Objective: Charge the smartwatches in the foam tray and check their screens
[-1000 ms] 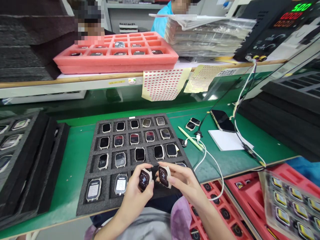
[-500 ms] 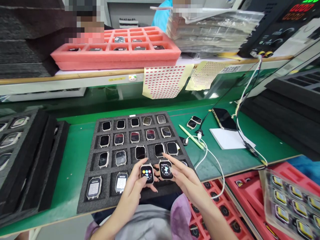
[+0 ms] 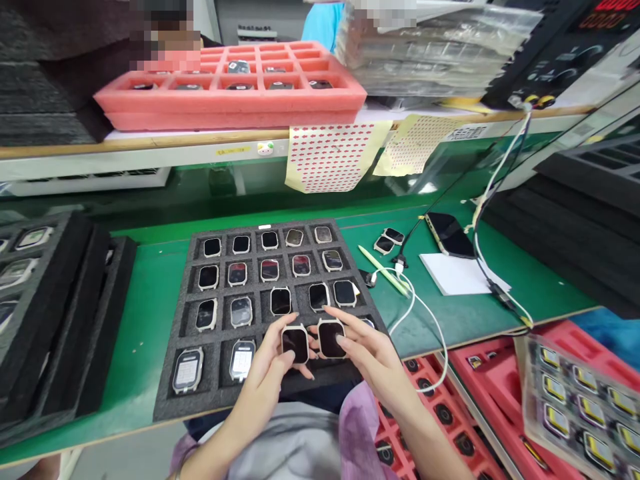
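My left hand is closed round a smartwatch case, the thumb resting on its dark screen. Close beside it, my right hand grips a second smartwatch case, also dark, with the thumb at the screen's right side. Both watches have pale metal frames and no straps. They are held over the near right part of a black foam tray, whose pockets hold several more watch cases. Two of these, in the near row, show lit white screens, such as the left watch. My hands hide some near pockets.
A white cable, a green pen, a phone and white paper lie to the right. Black foam trays stand at left. Red trays and a clear tray are at lower right. A pink foam tray sits on the shelf.
The screens of both held watches have gone from lit, with coloured icons and a dial, to dark. My hands keep nearly the same place; the view has shifted slightly.
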`<state>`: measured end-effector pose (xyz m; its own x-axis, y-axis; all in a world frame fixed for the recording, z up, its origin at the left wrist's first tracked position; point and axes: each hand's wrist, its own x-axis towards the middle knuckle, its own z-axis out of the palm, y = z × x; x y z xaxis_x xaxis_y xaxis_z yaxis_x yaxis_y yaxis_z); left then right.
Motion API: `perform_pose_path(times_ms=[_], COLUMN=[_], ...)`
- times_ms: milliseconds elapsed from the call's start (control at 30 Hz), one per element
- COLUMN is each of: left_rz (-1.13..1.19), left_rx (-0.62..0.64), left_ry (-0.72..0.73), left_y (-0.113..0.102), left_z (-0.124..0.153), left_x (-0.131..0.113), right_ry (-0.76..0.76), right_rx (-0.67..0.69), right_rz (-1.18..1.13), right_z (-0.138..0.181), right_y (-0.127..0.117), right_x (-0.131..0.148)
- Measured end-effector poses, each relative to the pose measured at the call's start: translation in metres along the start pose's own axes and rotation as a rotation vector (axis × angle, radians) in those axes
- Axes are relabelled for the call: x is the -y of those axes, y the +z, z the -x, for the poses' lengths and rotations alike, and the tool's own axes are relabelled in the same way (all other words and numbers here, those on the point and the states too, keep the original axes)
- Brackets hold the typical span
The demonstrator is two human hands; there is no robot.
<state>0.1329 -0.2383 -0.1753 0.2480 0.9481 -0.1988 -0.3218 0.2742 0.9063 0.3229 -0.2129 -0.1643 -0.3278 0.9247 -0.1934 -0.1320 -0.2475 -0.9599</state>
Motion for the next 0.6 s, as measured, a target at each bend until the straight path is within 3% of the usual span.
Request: perform_pose_path(times_ms=[233, 433, 600], left_rz=[-0.057, -0.134, -0.208], left_rx=[-0.023, -0.134, -0.097], left_ry=[0.042, 0.048, 0.029], left_y=[0.0022, 0.0089, 0.0063], left_z=[0.0020, 0.0013, 0.0022], left_x=[0.0005, -0.0018, -0.0036], right_ry=[-0.018, 0.001, 0.015], right_rx=[0.013, 0.078, 0.102], right_rz=[-0.036, -0.127, -0.111], right_z=[0.0003, 0.0026, -0.0006], right_y=[0.0018, 0.0045, 0.0053], right_x=[-0.0001, -0.0001, -0.0011])
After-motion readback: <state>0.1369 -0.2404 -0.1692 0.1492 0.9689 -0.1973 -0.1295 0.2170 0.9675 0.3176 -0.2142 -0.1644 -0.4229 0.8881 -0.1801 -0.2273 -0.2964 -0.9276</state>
